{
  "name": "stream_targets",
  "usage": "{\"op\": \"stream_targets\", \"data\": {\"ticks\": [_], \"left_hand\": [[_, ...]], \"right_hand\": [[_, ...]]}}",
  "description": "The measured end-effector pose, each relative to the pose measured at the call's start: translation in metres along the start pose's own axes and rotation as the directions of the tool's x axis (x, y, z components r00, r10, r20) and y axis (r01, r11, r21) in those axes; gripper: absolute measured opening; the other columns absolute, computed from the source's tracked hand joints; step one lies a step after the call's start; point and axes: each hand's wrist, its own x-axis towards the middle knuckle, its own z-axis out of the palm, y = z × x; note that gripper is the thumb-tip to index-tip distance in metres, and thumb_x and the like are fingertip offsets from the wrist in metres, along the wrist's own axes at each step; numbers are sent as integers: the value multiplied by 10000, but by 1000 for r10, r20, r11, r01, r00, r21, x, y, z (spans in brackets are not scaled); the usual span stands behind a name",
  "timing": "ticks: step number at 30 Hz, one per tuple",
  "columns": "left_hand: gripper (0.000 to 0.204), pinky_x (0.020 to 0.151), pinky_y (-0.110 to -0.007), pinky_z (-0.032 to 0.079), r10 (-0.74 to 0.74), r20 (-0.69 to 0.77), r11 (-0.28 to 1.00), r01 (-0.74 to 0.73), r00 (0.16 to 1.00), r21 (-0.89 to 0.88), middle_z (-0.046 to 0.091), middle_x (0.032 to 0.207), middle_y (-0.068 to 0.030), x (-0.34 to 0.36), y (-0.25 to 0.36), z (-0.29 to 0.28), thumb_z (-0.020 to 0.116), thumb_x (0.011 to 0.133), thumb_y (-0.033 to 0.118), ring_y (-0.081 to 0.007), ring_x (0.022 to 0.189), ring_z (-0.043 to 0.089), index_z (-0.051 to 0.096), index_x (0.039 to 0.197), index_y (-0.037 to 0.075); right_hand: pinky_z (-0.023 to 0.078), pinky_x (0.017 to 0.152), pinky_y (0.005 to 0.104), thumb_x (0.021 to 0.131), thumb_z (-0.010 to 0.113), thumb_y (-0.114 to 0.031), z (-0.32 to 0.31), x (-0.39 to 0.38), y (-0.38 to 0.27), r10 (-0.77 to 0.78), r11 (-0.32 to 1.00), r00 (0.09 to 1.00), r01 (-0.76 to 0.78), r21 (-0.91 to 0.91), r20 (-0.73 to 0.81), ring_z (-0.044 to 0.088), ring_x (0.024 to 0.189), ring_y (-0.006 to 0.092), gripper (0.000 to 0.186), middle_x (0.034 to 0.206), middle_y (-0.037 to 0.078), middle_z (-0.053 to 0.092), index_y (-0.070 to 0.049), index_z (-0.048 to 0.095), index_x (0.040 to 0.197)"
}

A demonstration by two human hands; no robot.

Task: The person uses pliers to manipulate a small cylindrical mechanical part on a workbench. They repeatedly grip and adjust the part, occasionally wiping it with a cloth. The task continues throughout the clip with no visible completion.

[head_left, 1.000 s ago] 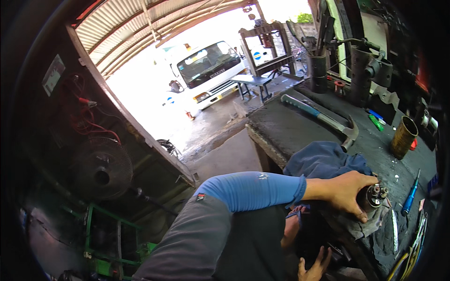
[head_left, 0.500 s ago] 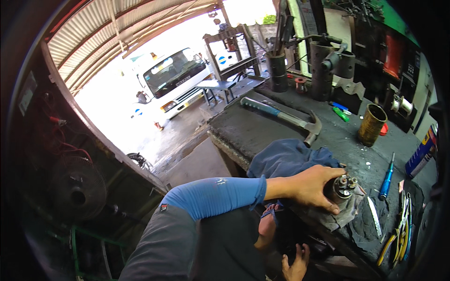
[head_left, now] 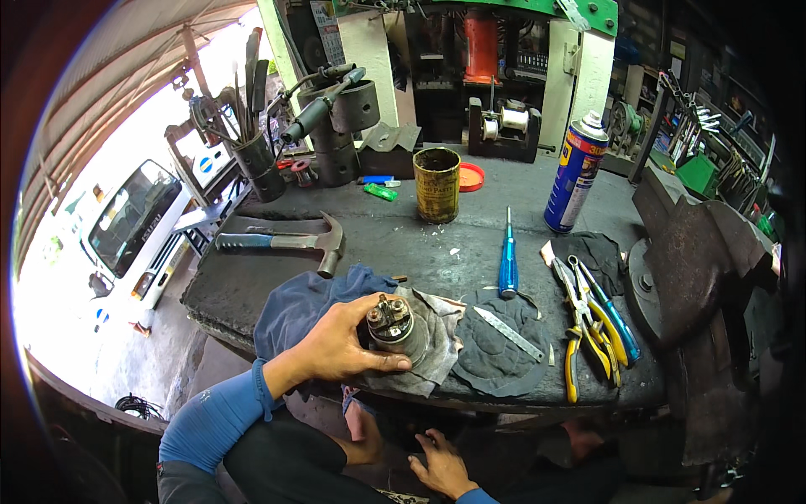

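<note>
Head view: left hand fingers wrapped around ribbed metal cylinder on grey rag; right hand loosely open below.

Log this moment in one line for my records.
left hand: grips cylindrical metal part on rag | right hand: below workbench, empty

Left arm, lower left of frame: snug blue long sleeve w/ ribbed cuff ending at wrist, small dark mark near elbow. Left hand bare, no glove. Right hand, bottom centre: bare too, blue cuff edge just showing.
</note>
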Motion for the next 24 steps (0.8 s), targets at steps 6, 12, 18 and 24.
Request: {"op": "stream_targets", "data": {"ticks": [6, 12, 18, 24], "left_hand": [[635, 1156, -320, 475, 2, 40, 1000, -2, 999, 13, 716, 1314, -19, -2, -2, -4, 1012, 829, 199, -116, 1253, 629, 692, 1355, 44], [766, 1128, -364, 508, 73, 11, 996, -73, 997, 58, 750, 1319, -108, 1, -9, -4, 1013, 814, 324, -194, 1236, 683, 666, 1422, 15], [841, 1122, -380, 521, 47, -1, 995, -46, 999, 86, 759, 1331, -150, -1, -2, -4, 1014, 800, 360, -231, 1227, 708, 645, 1472, 14], [876, 1128, -394, 521, 47, 10, 998, -48, 999, 43, 741, 1357, -181, -2, 3, -5, 1007, 796, 375, -280, 1256, 706, 622, 1498, 19]], "right_hand": [[569, 1074, 531, 1016, 719, -377, 25, -2, 10, -56, 998, 995, 57, 14, -86, 639, 1319, 473, 557, 1521, 235, 586, -53, 650, 1464], [588, 1017, 544, 1014, 703, -322, 26, -2, 10, -103, 994, 981, 105, 7, -163, 683, 1232, 478, 490, 1501, 239, 607, -53, 673, 1423], [583, 1040, 526, 1027, 685, -330, 28, -3, 8, -71, 997, 988, 74, 15, -135, 674, 1265, 477, 483, 1499, 243, 616, -41, 677, 1414], [589, 1028, 519, 1025, 690, -344, 28, -3, 15, -92, 996, 991, 93, 8, -101, 689, 1243, 473, 499, 1498, 245, 615, -31, 676, 1414]]}}
